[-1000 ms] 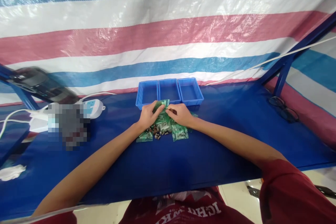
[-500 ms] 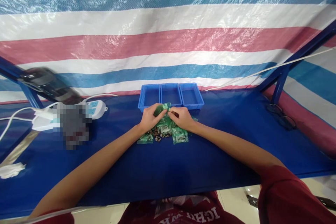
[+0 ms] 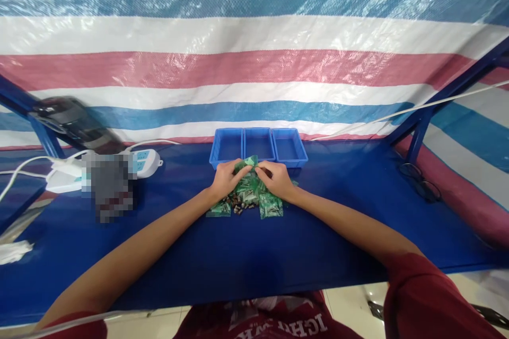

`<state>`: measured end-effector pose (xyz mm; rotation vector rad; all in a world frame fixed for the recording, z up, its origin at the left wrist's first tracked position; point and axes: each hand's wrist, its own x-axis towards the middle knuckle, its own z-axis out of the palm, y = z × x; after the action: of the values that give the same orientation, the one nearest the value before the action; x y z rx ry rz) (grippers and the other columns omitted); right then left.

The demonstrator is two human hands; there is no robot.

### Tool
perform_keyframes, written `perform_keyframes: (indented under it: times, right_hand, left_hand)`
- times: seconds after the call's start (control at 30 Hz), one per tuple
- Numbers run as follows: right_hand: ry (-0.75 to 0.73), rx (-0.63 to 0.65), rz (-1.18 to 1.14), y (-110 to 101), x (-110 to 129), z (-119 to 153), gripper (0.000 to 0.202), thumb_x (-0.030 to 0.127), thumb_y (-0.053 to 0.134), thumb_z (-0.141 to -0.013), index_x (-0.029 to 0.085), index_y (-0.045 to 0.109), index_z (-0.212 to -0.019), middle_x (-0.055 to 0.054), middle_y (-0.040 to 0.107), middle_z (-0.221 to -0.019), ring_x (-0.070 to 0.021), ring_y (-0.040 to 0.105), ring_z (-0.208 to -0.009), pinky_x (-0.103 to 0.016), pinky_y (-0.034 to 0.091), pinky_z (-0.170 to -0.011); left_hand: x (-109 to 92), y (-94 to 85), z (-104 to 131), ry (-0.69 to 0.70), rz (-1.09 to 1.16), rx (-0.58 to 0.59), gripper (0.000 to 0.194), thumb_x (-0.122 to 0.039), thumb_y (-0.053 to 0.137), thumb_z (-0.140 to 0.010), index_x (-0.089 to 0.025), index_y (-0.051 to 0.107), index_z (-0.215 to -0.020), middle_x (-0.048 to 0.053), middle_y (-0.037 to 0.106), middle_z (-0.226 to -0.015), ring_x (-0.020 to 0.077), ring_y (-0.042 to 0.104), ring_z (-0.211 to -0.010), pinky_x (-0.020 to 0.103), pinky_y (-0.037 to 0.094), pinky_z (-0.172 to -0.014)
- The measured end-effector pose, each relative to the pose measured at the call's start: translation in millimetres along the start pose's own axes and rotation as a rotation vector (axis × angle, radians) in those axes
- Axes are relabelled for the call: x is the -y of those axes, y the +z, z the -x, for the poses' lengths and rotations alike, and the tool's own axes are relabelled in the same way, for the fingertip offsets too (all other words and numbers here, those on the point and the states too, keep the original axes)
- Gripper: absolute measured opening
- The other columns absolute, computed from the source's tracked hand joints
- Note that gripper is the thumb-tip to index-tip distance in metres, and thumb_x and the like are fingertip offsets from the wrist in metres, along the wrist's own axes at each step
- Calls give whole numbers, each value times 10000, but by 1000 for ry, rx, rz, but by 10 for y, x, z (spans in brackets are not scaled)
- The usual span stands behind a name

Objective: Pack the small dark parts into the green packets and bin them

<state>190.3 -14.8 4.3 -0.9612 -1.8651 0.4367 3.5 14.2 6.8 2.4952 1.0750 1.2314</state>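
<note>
Between my two hands is a small green plastic bag (image 3: 251,160), just in front of the blue trays. My left hand (image 3: 227,179) pinches its left side with thumb and fingers. On its right side my right hand (image 3: 276,180) is closed on the same bag. Below the hands lies a pile of green bags with small metallic parts inside; one flat green bag (image 3: 271,206) is at the right and another (image 3: 219,208) at the left. Loose brownish metal parts (image 3: 238,205) lie between them.
Three joined blue trays (image 3: 259,145) stand behind my hands. At the left are a power strip (image 3: 146,163), white cables, a blurred dark object (image 3: 111,185) and a white crumpled item (image 3: 15,252). Black glasses-like items (image 3: 420,180) lie at the right.
The view has shifted slightly. Both hands stay at the green bag, whose upper part looks a little more folded between the fingers.
</note>
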Motion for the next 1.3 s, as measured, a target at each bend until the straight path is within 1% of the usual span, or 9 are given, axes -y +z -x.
perform_keyframes:
  times: [0.3,0.4,0.5,0.57,0.67,0.77,1.0,1.2,1.3]
  right_hand:
    - [-11,-25,-4,2,-2,-1,210,280,476,-914,168,605,-793,5,547,-589,-116,477,-522,-242,396,-566]
    - [-6,-28,-8,-7,6,-1,213,282,476,-915,166,603,-790,4,543,-590,-117,480,-527,-243,394,-567]
    - [-10,-30,-24,-7,9,4,205,271,476,-913,163,604,-796,7,529,-586,-115,475,-524,-241,388,-559]
    - [-13,-20,-31,0,7,7,204,268,473,-914,163,608,-804,7,526,-585,-114,472,-520,-241,387,-556]
    - [-20,-6,-28,16,-6,5,216,274,460,-920,166,614,-814,3,534,-587,-117,472,-517,-243,389,-550]
    - [-37,0,-26,27,-22,-2,228,275,454,-922,166,616,-805,1,535,-582,-117,469,-509,-242,384,-538]
    - [-37,6,-6,21,-20,2,214,264,468,-914,165,627,-810,-3,560,-589,-119,483,-514,-246,400,-554]
    - [-37,12,12,6,-23,-3,231,266,462,-918,161,627,-793,-2,552,-589,-116,478,-515,-242,391,-550]
    - [-33,13,27,-2,-40,3,247,293,459,-920,162,629,-796,-8,562,-602,-121,484,-531,-245,396,-567]
  left_hand:
    - [-52,-52,-5,-16,95,46,459,-344,325,-986,-152,510,-612,-15,508,-505,83,494,-468,203,349,-494]
    - [-45,-42,-2,-15,82,48,448,-336,345,-982,-150,506,-607,-18,508,-501,81,482,-458,202,343,-494]
    - [-24,-23,5,0,21,32,411,-365,425,-954,-152,518,-614,-28,499,-496,80,468,-447,205,336,-490]
    - [-18,-17,9,15,-7,2,346,-382,486,-925,-155,553,-671,-32,510,-512,82,484,-461,203,342,-491]
    - [-26,-23,13,35,9,-19,219,-367,525,-904,-165,609,-887,-12,612,-642,92,552,-530,196,390,-515]
    - [-38,-35,11,48,25,-28,215,-348,533,-897,-167,597,-995,23,669,-775,109,603,-604,200,439,-550]
    - [-46,-31,-7,94,47,-27,141,-280,545,-879,-162,604,-929,27,651,-749,116,603,-637,200,447,-578]
    - [-73,-35,-24,74,43,-9,133,-274,538,-870,-157,601,-869,24,636,-732,117,587,-643,208,443,-597]
    - [-74,-34,-30,97,59,-2,139,-276,538,-867,-153,593,-830,17,604,-697,112,554,-618,214,424,-589]
